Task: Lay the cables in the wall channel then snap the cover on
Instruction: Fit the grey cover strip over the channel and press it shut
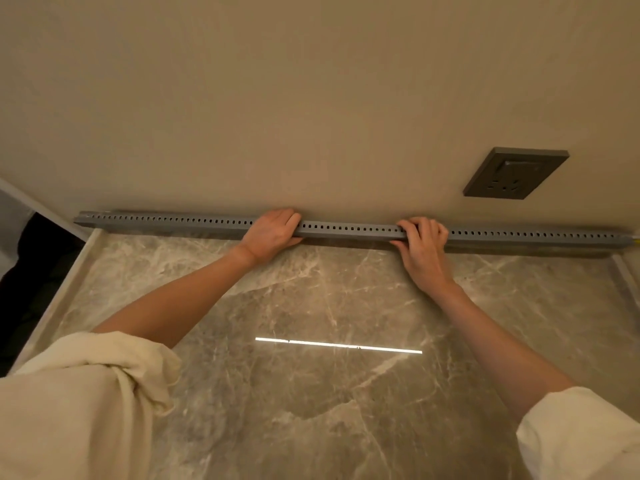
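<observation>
A long grey slotted channel (349,229) runs along the foot of the beige wall, where the wall meets the marble counter. Its cover sits on the front face along the whole length. My left hand (273,232) clasps it left of centre, fingers over the top and thumb underneath. My right hand (420,240) clasps it right of centre in the same way. No cables show along the channel; a small yellowish end (636,240) pokes out at its far right tip.
A dark grey wall socket (514,174) sits on the wall above the channel's right part. The grey-brown marble counter (329,306) has raised edges left (69,282) and right (627,275). A dark gap (31,271) lies beyond the left edge.
</observation>
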